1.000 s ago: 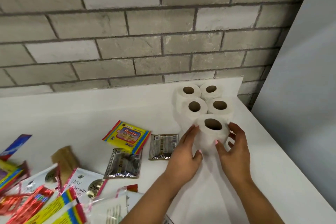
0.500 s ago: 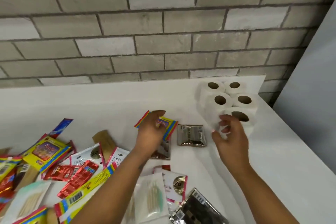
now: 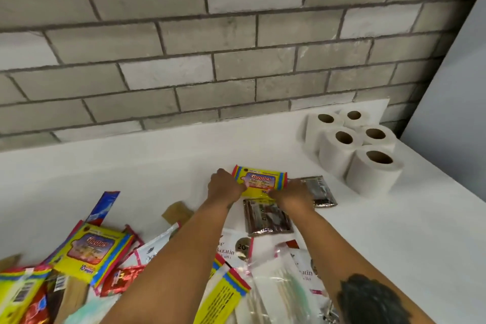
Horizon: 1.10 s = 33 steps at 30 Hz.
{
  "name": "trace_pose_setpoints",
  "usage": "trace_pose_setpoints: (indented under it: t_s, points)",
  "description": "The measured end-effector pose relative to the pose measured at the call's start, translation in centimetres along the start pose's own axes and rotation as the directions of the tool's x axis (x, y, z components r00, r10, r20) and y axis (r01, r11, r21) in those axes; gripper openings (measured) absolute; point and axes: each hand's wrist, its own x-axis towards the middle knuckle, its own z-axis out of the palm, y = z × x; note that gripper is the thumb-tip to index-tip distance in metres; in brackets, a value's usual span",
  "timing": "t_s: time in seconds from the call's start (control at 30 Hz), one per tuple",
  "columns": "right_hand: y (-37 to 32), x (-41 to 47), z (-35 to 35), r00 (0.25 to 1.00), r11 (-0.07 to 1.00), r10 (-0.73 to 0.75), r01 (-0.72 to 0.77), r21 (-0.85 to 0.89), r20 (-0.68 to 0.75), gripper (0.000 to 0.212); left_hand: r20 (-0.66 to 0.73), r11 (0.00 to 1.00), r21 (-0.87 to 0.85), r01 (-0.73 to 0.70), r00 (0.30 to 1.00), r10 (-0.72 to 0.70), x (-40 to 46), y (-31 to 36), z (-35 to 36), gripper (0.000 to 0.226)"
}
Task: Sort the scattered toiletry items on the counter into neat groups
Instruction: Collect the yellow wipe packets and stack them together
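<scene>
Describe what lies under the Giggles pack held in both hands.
Under the Giggles pack the white counter shows; a dark foil sachet sits near its lower edge. Any overlap is hidden.

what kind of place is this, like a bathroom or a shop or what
Hard to say for sure; probably a bathroom or utility corner. A plain white counter runs along a grey brick wall, with five toilet rolls grouped at the back and loose toiletry packets being sorted by hand.

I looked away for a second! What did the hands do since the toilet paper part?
Both hands left the front toilet roll. The left hand and right hand now hold the yellow Giggles packet by its ends. The five rolls stayed grouped in the corner, and the dark sachets stayed flat.
</scene>
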Motion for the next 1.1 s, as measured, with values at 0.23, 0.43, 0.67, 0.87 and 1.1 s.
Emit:
trace_pose_setpoints:
  t_s: [0.23, 0.43, 0.67, 0.87, 1.1]
  points:
    - [-0.9, 1.1, 0.2, 0.993, 0.993, 0.101, -0.104, -0.058, -0.056, 0.026, 0.133, 0.993, 0.077, -0.09, 0.988, 0.079, 1.0, -0.5, -0.6, 0.038]
    - [-3.0, 3.1, 0.8, 0.999, 0.999, -0.013, 0.015, 0.048, -0.035, 0.023, 0.054, 0.981, 0.07, -0.181, 0.983, 0.178, 1.7, -2.7, -1.1, 0.063]
    - [-4.5, 4.6, 4.8, 0.995, 0.989, -0.097, 0.097, -0.111, 0.006, 0.023, 0.035, 0.828, 0.439, -0.35, 0.927, 0.373, 2.8, -5.8, -1.2, 0.052]
    - [-3.5, 3.9, 5.3, 0.975, 0.914, -0.22, 0.196, -0.355, -0.029, 0.047, 0.163, 0.785, 0.486, -0.384, 0.923, 0.35, 2.5, -6.5, -2.0, 0.053]
    - [-4.0, 1.8, 4.4, 0.947, 0.902, -0.322, 0.312, -0.299, 0.02, 0.048, 0.019, 0.905, 0.181, -0.384, 0.922, 0.387, -2.9, -6.6, -4.9, 0.047]
